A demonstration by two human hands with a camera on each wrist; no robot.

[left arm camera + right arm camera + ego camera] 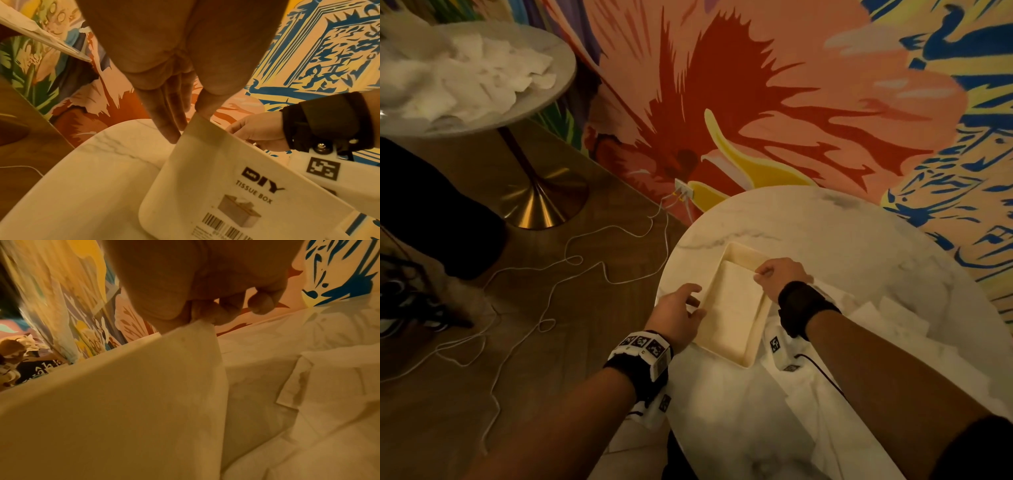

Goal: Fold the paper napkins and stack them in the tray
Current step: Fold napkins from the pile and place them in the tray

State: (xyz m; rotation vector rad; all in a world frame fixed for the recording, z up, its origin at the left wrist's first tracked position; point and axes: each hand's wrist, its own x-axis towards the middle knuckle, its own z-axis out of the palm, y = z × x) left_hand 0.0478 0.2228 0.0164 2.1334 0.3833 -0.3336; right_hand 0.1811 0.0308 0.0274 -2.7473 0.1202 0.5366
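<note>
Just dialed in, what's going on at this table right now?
A person is at the round marble table with both hands on the cream tray. The left hand holds the tray's left rim, thumb on the edge and fingers fairly straight outside the wall. The right hand grips the opposite rim near the far corner. A folded napkin lies inside. Loose napkins wait on the table to the right, and more are heaped on a second table behind.

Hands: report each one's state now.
Left hand: holding the cream rectangular plastic tray's left rim.
Right hand: fingers curled, pinching the tray's right rim.
</note>
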